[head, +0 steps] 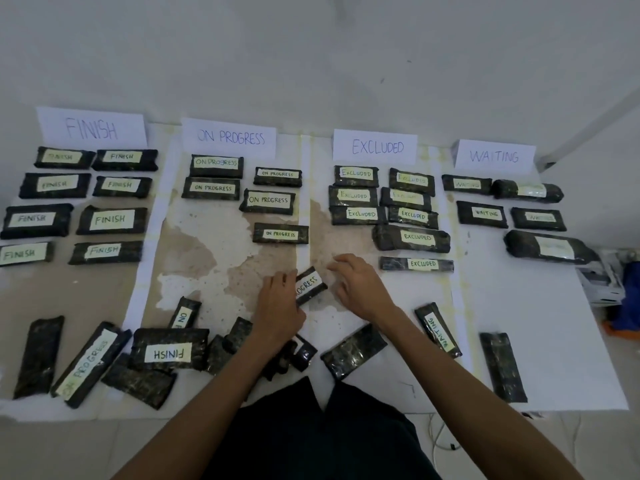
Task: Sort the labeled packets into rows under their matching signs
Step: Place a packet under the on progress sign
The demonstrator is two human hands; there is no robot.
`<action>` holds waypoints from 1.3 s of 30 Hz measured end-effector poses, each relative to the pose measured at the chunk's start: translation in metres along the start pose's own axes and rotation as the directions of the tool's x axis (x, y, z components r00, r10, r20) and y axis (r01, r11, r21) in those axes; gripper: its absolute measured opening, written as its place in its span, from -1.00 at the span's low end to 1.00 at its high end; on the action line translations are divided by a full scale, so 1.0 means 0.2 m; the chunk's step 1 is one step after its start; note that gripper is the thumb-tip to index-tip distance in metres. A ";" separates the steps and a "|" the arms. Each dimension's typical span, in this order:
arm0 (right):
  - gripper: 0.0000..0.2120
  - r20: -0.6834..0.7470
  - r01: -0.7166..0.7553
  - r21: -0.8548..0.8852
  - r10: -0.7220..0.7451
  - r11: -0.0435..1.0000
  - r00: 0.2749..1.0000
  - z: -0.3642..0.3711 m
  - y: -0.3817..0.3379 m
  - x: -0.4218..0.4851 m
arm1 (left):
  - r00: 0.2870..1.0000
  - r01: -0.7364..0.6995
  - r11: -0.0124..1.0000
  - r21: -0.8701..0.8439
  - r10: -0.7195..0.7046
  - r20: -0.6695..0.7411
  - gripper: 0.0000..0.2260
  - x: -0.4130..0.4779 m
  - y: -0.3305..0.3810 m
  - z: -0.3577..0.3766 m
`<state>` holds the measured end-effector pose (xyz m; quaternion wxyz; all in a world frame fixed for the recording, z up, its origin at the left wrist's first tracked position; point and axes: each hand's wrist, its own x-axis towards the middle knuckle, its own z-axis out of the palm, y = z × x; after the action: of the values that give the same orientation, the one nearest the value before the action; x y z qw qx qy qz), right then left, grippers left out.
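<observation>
Paper sheets (519, 323) cover a stained surface against a white wall (311, 46). We count four signs (375, 146). Beneath them lie eight finish packets (110, 220), five on-progress packets (268, 200), eight excluded packets (417, 237) and five waiting packets (482, 213). The left hand (277, 308) grips a tilted progress packet (310, 284) below the on-progress rows. The right hand (360, 287) hovers beside it, fingers loose and empty. Unsorted packets (169, 348) crowd the near edge.

Left hand (280, 306): back up, fingers curled over the left end of the PROGRESS packet (310, 285), gripping it. Left forearm bare, comes in from below-left of the packet. Right hand (360, 287): palm down, just right of the packet, fingers spread and loosely bent, holding nothing. Contact with the packet unclear. Right forearm bare, comes in from below-right.
</observation>
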<state>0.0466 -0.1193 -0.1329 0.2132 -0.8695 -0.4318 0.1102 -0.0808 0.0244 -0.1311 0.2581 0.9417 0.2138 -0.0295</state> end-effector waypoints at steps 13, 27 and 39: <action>-0.63 0.112 0.125 -0.013 -0.122 0.992 0.986 0.24 -0.37 0.28 | 0.996 -0.033 0.979 0.200 0.048 -0.071 -0.49 0.44 -0.72 -0.50; -0.65 0.100 0.096 -0.004 -0.095 0.995 0.990 0.23 -0.47 0.19 | 0.978 -0.208 0.970 0.128 0.203 0.049 -0.49 0.43 -0.81 -0.51; -0.39 0.451 0.052 -0.092 -0.005 0.994 0.892 0.22 -0.69 -0.18 | 0.973 -0.172 0.971 -0.165 0.194 0.124 -0.58 -0.27 -0.58 -0.37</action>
<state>-0.0890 -0.0628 -0.1066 0.0644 -0.8236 -0.4872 0.2832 -0.1830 0.1308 -0.1136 0.3457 0.9304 0.1089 -0.0547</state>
